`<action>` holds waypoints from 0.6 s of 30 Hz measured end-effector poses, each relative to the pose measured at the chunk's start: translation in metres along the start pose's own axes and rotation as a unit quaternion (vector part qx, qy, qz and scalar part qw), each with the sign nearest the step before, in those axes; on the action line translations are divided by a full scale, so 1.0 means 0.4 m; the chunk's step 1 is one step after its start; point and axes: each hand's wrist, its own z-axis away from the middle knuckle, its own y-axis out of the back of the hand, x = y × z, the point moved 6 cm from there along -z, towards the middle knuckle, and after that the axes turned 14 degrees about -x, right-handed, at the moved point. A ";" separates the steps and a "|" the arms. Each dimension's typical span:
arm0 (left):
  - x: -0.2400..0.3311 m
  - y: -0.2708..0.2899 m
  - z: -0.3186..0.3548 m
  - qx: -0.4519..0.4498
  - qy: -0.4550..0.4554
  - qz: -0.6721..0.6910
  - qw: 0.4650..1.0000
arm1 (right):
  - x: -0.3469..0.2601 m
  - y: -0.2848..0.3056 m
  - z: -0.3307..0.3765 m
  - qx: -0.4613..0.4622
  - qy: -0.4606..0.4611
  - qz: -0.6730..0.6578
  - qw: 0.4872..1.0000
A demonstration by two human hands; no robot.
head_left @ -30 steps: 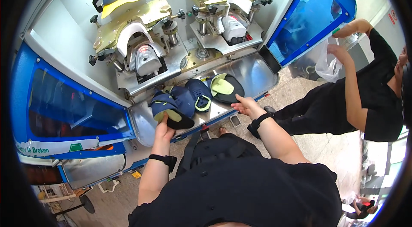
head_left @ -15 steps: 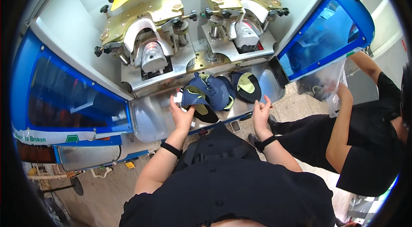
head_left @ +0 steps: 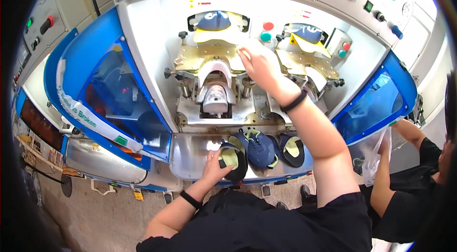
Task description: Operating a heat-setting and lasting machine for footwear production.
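At the machine's front tray, my left hand (head_left: 216, 168) grips the rim of a navy shoe upper (head_left: 242, 160), its thumb inside against the lime lining. To its right, another navy shoe upper (head_left: 260, 152) with lime edging lies laces up. Farther right a third upper (head_left: 295, 159) shows its lining and dark opening. Raised inside the machine, my right hand (head_left: 259, 66) is beside the left station's brass plate (head_left: 190, 56), below the red and green buttons (head_left: 265, 36). Glare and blur hide whether its bent fingers hold anything.
Two metal shoe forms stand in the machine, the left form (head_left: 215, 102) in plain sight. Above are blue parts with yellow flaps (head_left: 214, 36). Blue-framed doors (head_left: 114, 90) flank the opening. At right, another person (head_left: 404, 195) handles a clear plastic bag (head_left: 378, 156).
My right hand has risen from beside the tray's uppers into the machine. My left hand has tilted its upper, turning the lining upward. The view has lifted, bringing the upper panels in.
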 end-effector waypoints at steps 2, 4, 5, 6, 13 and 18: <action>0.040 0.038 0.028 -0.004 -0.043 0.009 0.999 | 0.100 -0.036 -0.119 -0.006 0.001 0.075 0.997; 0.045 0.093 0.073 0.015 -0.061 0.013 0.998 | 0.109 -0.054 -0.222 -0.034 -0.025 0.077 0.996; 0.032 0.114 0.092 0.024 -0.067 0.024 0.997 | 0.115 -0.063 -0.256 -0.066 -0.057 0.078 0.993; 0.023 0.133 0.108 0.032 -0.075 0.035 0.996 | 0.119 -0.059 -0.273 -0.059 -0.069 0.041 0.995; -0.117 0.249 0.268 0.061 0.060 0.194 0.977 | 0.073 -0.101 -0.266 -0.074 -0.325 0.074 0.940; -0.209 0.241 0.258 0.038 0.056 0.264 0.962 | 0.337 -0.008 -0.105 0.236 -0.248 0.329 0.880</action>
